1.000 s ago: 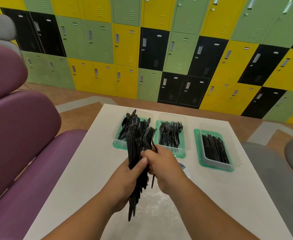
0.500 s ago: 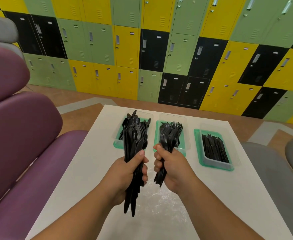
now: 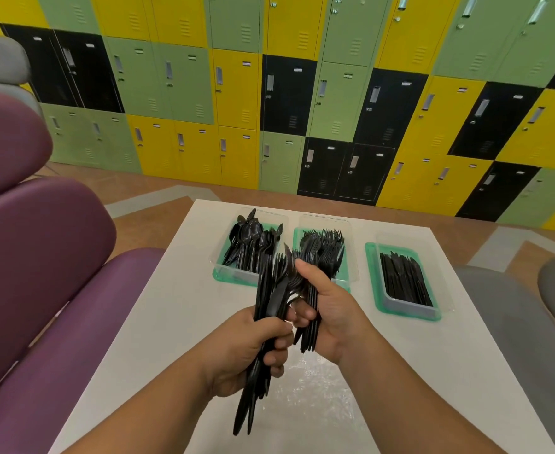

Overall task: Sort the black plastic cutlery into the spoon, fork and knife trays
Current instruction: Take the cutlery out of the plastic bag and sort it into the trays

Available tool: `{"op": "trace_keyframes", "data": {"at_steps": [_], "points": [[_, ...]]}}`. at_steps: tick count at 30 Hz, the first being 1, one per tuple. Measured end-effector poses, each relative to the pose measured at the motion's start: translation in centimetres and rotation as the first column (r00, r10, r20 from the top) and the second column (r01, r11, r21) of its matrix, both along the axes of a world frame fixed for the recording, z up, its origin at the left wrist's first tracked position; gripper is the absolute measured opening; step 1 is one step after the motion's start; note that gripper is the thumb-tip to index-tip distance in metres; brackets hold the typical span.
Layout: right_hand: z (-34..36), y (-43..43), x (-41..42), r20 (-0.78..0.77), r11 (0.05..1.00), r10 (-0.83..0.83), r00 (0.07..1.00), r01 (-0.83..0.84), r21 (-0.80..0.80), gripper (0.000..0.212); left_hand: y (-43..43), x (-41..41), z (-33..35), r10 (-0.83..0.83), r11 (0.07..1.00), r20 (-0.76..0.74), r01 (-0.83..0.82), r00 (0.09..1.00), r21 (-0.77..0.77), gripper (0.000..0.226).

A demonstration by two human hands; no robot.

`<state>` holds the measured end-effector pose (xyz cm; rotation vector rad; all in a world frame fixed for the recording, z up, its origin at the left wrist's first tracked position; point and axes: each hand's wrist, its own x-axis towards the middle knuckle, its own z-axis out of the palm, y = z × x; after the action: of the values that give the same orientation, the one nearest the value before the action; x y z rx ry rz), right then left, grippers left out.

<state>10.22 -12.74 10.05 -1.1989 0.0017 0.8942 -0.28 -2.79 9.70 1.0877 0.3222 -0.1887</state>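
L hand: fingers curled tight round a thick mixed cutlery bundle, with a knife blade & fork tines poking up and handles hanging below the fist. R hand: thumb up, fingers wrapped round a smaller fork bunch. Both fists are side by side, seemingly touching, held above the table just in front of the fork tray. From this angle the R bunch's tines overlap that tray's near edge.

Spoon tray sits just left of the fork tray, heaped, w/ spoon bowls sticking past its far rim. Knife tray is right of the fork tray, a bare strip of table btwn them, knives lying flat inside. Crinkled clear plastic lies nearer the person than the fork tray, under the hands.

Room to move: open white table runs left of the fork tray's row to the table's left edge, plus more in front of the knife tray. Purple sofa hugs the left edge and a grey seat the right. Lockers stand far behind the fork tray.
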Motion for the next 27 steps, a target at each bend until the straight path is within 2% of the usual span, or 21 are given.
{"op": "trace_keyframes", "data": {"at_steps": [3,7,9,11,14,16,19,23,27], "points": [[0.1,-0.1,0.1,0.026,1.000,-0.022,0.999,0.021,0.009,0.032,0.0,0.0,-0.1,-0.019,0.999,0.035,0.020,0.999,-0.036,0.010],[0.0,0.0,-0.1,-0.025,0.991,-0.123,0.992,0.124,0.042,0.025,0.2,0.1,-0.2,-0.005,0.997,0.066,0.010,0.998,-0.076,0.018],[-0.1,0.1,-0.4,-0.049,0.985,-0.156,0.987,0.159,0.062,0.029,0.1,0.2,-0.2,0.028,0.999,0.056,-0.026,0.998,-0.033,0.022],[0.1,-0.1,-0.7,-0.005,0.985,-0.161,0.987,0.161,0.058,0.031,-0.2,0.2,0.0,0.067,0.997,0.048,-0.068,0.997,0.034,0.020],[0.0,0.0,-1.2,0.103,0.992,-0.119,0.987,0.122,-0.017,0.026,-0.5,0.4,0.4,0.119,0.986,0.055,-0.125,0.991,0.107,0.017],[-0.4,0.3,-1.5,0.114,0.991,-0.106,0.988,0.114,-0.063,0.023,-0.7,0.6,0.7,0.152,0.976,0.059,-0.159,0.987,0.150,0.017],[-0.3,0.5,-1.7,0.102,0.989,-0.101,0.990,0.111,-0.099,0.020,-1.0,0.8,0.8,0.186,0.970,0.029,-0.188,0.982,0.154,0.019],[-0.2,0.3,-1.7,0.091,0.987,-0.109,0.990,0.119,-0.107,0.027,-1.4,0.9,0.8,0.245,0.961,-0.028,-0.239,0.969,0.137,0.022],[-0.6,0.2,-1.7,0.075,0.985,-0.144,0.987,0.150,-0.085,0.015,-1.2,1.0,0.9,0.258,0.957,-0.034,-0.250,0.966,0.148,0.022]]}}
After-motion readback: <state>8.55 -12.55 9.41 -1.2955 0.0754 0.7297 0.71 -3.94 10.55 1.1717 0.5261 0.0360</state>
